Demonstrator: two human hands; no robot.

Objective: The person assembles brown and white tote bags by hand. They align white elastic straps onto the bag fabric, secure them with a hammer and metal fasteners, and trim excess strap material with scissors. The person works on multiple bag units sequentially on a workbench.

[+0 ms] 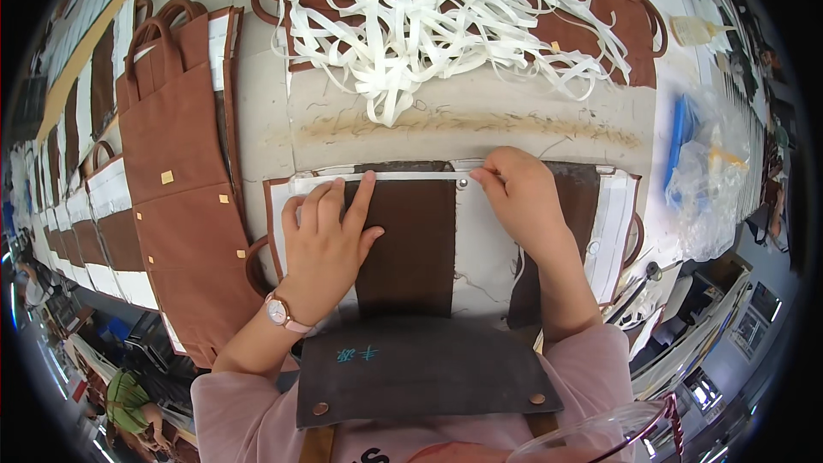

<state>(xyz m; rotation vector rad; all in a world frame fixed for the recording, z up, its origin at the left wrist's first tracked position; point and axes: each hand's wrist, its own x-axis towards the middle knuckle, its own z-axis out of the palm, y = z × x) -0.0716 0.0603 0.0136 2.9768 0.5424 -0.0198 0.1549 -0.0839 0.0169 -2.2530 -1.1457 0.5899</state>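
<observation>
A bag panel [403, 244] with its inside up, in brown and white sections with a reddish-brown edge, lies flat before me. A narrow white strip [411, 176] runs along its far edge. My left hand [321, 227] rests open on the panel's left part, fingers spread, with the fingertips on the strip. At the far edge, right of the middle, my right hand [519, 197] is closed in a pinch at the strip's right end. Just left of those fingers shows a small round metal snap [462, 183].
White strips [411, 26] lie in a tangled heap on brown panels beyond the work. Brown bag pieces with handles [180, 197] are stacked at the left. To the right are clear plastic bags [707, 180] and a small bottle with a pointed tip [696, 31].
</observation>
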